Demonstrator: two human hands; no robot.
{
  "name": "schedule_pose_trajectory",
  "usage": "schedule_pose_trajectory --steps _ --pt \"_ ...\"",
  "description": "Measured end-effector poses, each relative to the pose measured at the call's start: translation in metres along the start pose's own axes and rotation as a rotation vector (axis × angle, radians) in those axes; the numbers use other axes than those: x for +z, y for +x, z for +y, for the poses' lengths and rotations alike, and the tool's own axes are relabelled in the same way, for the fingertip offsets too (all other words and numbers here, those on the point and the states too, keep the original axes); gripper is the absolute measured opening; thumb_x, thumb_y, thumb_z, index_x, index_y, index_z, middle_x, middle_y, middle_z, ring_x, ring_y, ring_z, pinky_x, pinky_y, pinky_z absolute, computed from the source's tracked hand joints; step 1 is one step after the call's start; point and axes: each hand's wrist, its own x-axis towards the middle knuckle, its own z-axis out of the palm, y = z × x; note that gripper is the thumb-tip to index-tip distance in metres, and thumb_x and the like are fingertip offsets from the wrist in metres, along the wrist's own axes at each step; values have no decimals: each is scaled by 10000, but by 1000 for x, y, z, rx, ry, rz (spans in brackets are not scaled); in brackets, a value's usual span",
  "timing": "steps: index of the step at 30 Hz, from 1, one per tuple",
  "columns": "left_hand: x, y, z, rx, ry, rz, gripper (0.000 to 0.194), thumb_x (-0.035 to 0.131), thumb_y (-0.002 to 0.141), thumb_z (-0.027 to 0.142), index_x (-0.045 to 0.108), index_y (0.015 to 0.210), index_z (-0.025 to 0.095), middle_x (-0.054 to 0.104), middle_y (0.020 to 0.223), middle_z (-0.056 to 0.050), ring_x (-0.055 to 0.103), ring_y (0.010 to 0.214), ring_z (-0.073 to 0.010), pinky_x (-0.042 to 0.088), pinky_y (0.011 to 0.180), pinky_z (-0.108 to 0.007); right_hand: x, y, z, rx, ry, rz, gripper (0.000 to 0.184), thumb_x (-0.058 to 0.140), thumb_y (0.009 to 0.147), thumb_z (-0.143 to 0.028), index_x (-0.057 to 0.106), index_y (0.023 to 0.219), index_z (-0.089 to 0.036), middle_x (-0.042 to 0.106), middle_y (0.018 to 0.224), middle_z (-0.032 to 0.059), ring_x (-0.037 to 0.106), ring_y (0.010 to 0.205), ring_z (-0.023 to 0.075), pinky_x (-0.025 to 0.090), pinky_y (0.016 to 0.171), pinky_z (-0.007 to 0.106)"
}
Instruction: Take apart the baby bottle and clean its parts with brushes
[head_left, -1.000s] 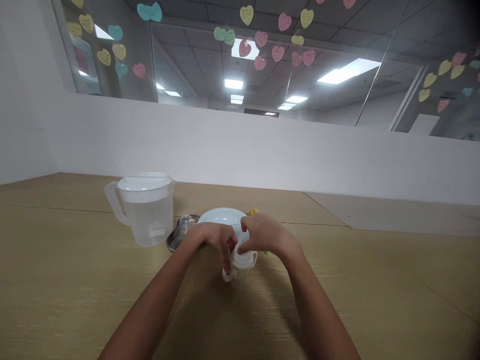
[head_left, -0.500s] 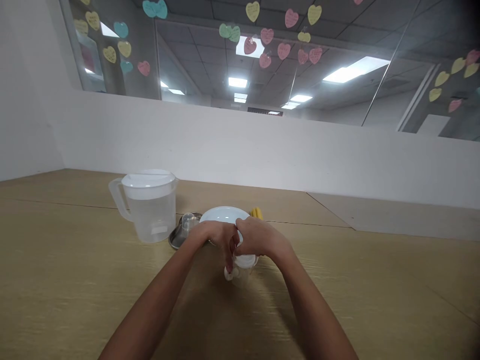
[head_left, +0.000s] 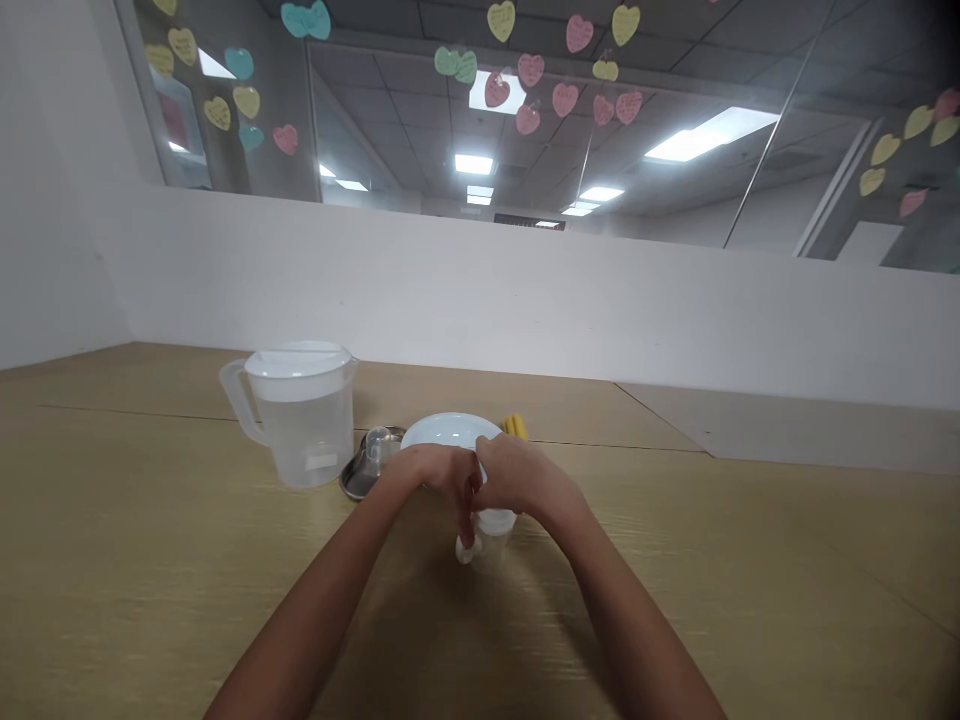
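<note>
A small clear baby bottle [head_left: 489, 541] with a white collar and side handles stands on the wooden table [head_left: 150, 580]. My left hand [head_left: 433, 475] curls round its left side, fingers pointing down along it. My right hand [head_left: 517, 478] is closed over the white top of the bottle. Both hands hide most of the bottle; only its lower body and one handle show.
A lidded translucent pitcher [head_left: 298, 412] of water stands at the left. Between it and my hands lies a steel dish [head_left: 361, 478] with a clear dome cap [head_left: 377, 444] in it. Behind my hands sit a white plate [head_left: 448, 431] and something yellow [head_left: 514, 425]. A white wall runs along the back.
My hands have drawn closer together over the bottle's top, and more of the bottle is now covered. The view shifted slightly; the bottle stays in place.
</note>
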Motion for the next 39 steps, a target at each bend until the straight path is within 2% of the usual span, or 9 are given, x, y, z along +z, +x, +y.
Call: schedule_pose_trajectory --steps 4,7,11,14,16,21,28,35,39 --pt "-10 -17 3 -9 64 68 540 758 431 450 667 902 202 678 837 17 585 732 -182 391 549 -229 -4 -1 4 18 39 -23 296 666 629 -362 615 829 -150 649 816 71 600 689 191 318 452 243" --pt "-24 -35 -18 -40 38 175 728 724 484 513 579 1121 193 664 976 -16 596 811 -183 423 607 -220 -10 -5 10 23 91 -9 425 662 637 -443 603 915 -127 644 859 80 595 666 174 330 465 243" --pt "-36 -46 -65 -226 34 433 576 654 625 466 585 1085 126 651 1007 -73 601 863 -186 439 680 -212 -18 -13 25 44 134 77 476 616 682 -486 581 1004 -137 632 909 91 594 711 182 347 507 248" --pt "-32 -31 -94 -376 194 742 398 518 777 306 556 1126 119 596 1129 -91 557 1003 -176 419 790 -199 -22 -17 33 76 182 87 421 573 722 -479 587 996 -160 633 870 73 582 630 157 337 500 251" --pt "-23 -14 -107 -451 236 801 374 412 821 163 514 1175 95 540 1204 -131 502 1098 -191 389 862 -225 -23 -18 36 84 201 77 402 551 740 -469 584 1001 -166 631 857 65 566 576 139 328 493 251" --pt "-2 13 -119 -585 264 754 337 354 787 12 570 1043 52 584 1083 -184 545 1006 -227 411 815 -284 -24 -19 36 89 227 65 382 533 759 -439 568 1024 -166 630 859 59 550 550 121 331 506 248" --pt "8 8 -119 -642 281 655 215 419 829 81 603 940 72 622 990 -147 581 922 -190 442 789 -302 -25 -19 35 65 253 43 359 517 775 -429 566 1016 -167 632 867 59 543 550 115 329 505 244" --pt "-9 -2 -103 -726 265 633 255 565 684 70 623 932 68 632 963 -205 598 925 -278 452 703 -285 -27 -21 39 62 270 53 365 505 787 -443 563 1019 -167 631 921 72 564 624 135 348 532 242" --pt "-29 -39 -65 -698 288 666 322 629 635 196 629 931 70 628 985 -198 596 896 -308 443 673 -296 -29 -25 43 90 281 105 377 501 794 -453 560 1040 -174 625 945 74 575 718 164 365 572 254"
